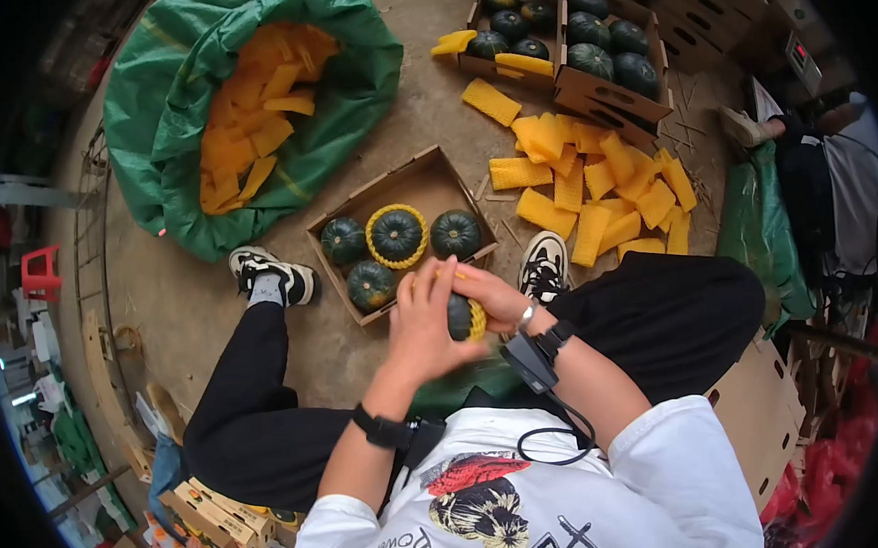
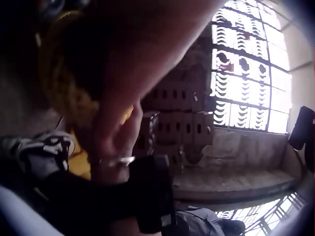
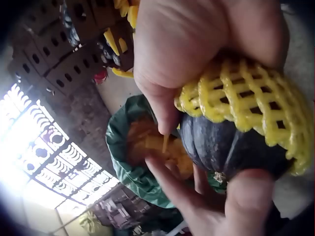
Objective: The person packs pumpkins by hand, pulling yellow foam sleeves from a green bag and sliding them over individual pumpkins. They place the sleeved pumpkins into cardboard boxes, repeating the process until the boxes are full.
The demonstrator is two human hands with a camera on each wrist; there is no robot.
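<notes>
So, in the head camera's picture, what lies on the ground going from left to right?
Small red plastic stool → big green woven sack of yellow foam nets → open cardboard box with four dark green squashes → loose heap of yellow foam net sleeves.

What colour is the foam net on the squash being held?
Yellow, an open mesh net over the dark green squash; clearest in the right wrist view.

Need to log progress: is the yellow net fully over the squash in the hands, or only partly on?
Partly on. The net covers one side of the squash; its dark skin is bare below.
</notes>
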